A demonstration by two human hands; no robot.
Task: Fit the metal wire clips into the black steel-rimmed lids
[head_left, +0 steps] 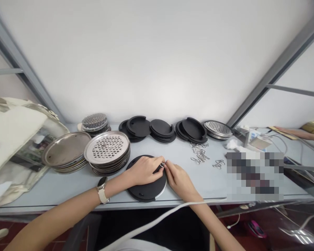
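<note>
My left hand (147,170) rests over a round black disc (146,190) at the table's front edge. Its thumb and forefinger pinch a small bent wire clip (162,165) above the disc's right side. From the right, my right hand (180,179) meets it, fingertips pinched at the same clip. A bright metal rim shows along the disc's lower right edge. Part of the disc is hidden under my left hand. Loose wire clips (199,152) lie in a heap to the right, with a smaller group (218,164) nearer me.
Perforated metal grater discs (107,148) and plain metal discs (66,150) are stacked at left. Black discs (162,128) line the wall, beside another grater stack (217,129). A white cable (157,220) crosses before me. Another person's hand (285,130) is at far right.
</note>
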